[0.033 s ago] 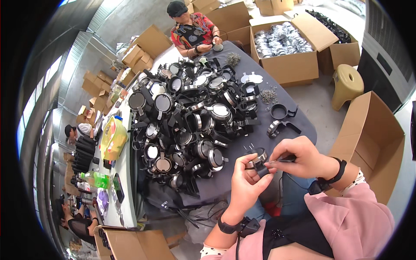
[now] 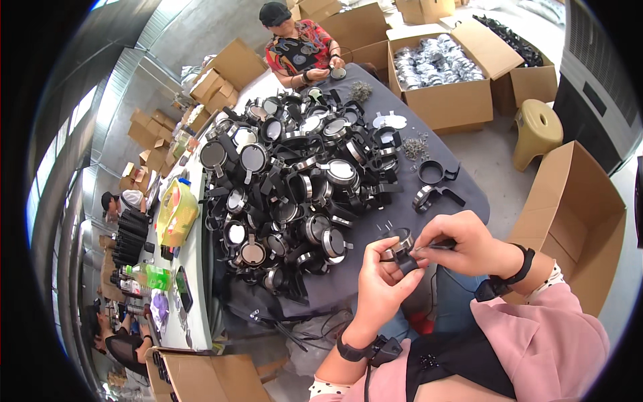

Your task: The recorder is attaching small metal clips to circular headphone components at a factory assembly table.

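Note:
My left hand (image 2: 388, 273) grips a round silver-and-black lid-like part (image 2: 395, 249), its black handle stub pointing toward me. From the right, my right hand (image 2: 459, 244) pinches a slim dark tool (image 2: 441, 245) with its thin tip close to the handle. Fingers hide much of the tool, so its kind cannot be made out. A few small pins (image 2: 385, 226) lie on the grey cloth just beyond the part. Farther off are a black ring with a handle (image 2: 435, 173) and a silver-banded one (image 2: 429, 198).
A large heap of similar parts (image 2: 288, 187) covers the table's grey cloth (image 2: 462, 194). Small metal bits (image 2: 415, 149) lie beyond. Another person (image 2: 301, 50) works at the far end. An open carton (image 2: 576, 221) stands at right, near a yellow stool (image 2: 538, 130).

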The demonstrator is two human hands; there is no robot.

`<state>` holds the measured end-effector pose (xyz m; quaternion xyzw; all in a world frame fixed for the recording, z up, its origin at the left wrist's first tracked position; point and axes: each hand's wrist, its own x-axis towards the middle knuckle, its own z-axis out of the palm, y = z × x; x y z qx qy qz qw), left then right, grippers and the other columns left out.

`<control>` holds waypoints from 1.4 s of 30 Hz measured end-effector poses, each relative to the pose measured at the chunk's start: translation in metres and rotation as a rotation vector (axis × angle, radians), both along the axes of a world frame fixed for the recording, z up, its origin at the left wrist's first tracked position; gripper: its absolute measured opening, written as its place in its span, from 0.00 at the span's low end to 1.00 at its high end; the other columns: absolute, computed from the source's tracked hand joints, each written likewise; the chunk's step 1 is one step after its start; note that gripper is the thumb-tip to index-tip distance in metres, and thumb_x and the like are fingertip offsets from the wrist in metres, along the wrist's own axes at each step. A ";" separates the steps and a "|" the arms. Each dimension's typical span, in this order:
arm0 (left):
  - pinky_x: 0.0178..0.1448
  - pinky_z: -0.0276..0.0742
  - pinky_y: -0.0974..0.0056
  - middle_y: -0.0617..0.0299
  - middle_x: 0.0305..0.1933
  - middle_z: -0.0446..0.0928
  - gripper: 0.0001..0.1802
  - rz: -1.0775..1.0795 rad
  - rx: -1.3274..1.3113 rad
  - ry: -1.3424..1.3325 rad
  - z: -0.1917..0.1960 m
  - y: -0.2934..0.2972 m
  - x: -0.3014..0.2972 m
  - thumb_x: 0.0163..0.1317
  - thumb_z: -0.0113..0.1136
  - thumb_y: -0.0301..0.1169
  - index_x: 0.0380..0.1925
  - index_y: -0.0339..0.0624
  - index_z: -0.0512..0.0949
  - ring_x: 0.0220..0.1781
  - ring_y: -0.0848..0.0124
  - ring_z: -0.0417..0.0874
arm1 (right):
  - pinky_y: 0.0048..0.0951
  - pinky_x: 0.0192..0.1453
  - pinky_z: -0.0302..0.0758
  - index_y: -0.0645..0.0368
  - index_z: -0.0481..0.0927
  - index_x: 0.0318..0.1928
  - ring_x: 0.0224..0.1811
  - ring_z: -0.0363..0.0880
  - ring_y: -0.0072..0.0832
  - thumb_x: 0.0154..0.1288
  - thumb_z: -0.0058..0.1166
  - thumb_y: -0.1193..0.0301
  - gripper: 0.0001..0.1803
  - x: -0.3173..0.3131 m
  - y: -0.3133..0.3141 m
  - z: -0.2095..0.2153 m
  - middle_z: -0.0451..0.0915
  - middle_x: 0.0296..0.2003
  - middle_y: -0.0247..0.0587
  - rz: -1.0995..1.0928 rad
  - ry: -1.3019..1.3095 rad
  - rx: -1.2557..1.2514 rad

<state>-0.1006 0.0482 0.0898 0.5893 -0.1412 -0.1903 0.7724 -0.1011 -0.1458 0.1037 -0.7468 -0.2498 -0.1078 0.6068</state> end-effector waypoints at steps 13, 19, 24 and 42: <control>0.58 0.78 0.65 0.53 0.51 0.71 0.33 0.041 0.126 -0.089 0.012 -0.011 -0.028 0.54 0.65 0.17 0.56 0.33 0.59 0.53 0.68 0.79 | 0.23 0.26 0.75 0.62 0.75 0.32 0.23 0.80 0.23 0.57 0.61 0.81 0.07 -0.017 0.004 0.000 0.77 0.30 0.38 0.027 -0.045 0.043; 0.56 0.79 0.65 0.51 0.52 0.71 0.34 0.014 0.191 -0.120 0.011 -0.007 -0.031 0.52 0.66 0.18 0.57 0.33 0.58 0.52 0.66 0.80 | 0.22 0.27 0.74 0.62 0.73 0.33 0.22 0.79 0.21 0.57 0.61 0.80 0.08 -0.016 0.004 0.005 0.75 0.27 0.36 0.109 0.236 0.119; 0.55 0.78 0.67 0.46 0.53 0.72 0.34 -0.040 0.237 -0.230 0.007 -0.001 -0.027 0.54 0.66 0.20 0.57 0.32 0.59 0.50 0.66 0.82 | 0.24 0.29 0.72 0.61 0.73 0.34 0.24 0.78 0.22 0.56 0.63 0.76 0.10 -0.008 -0.003 0.008 0.75 0.25 0.34 0.157 0.084 -0.096; 0.42 0.87 0.55 0.47 0.42 0.77 0.17 -0.275 0.034 -0.062 0.017 0.012 0.014 0.60 0.53 0.25 0.48 0.33 0.64 0.41 0.58 0.85 | 0.30 0.26 0.68 0.60 0.72 0.25 0.22 0.74 0.34 0.45 0.73 0.64 0.20 0.031 -0.006 0.013 0.74 0.20 0.38 0.290 -0.219 -0.217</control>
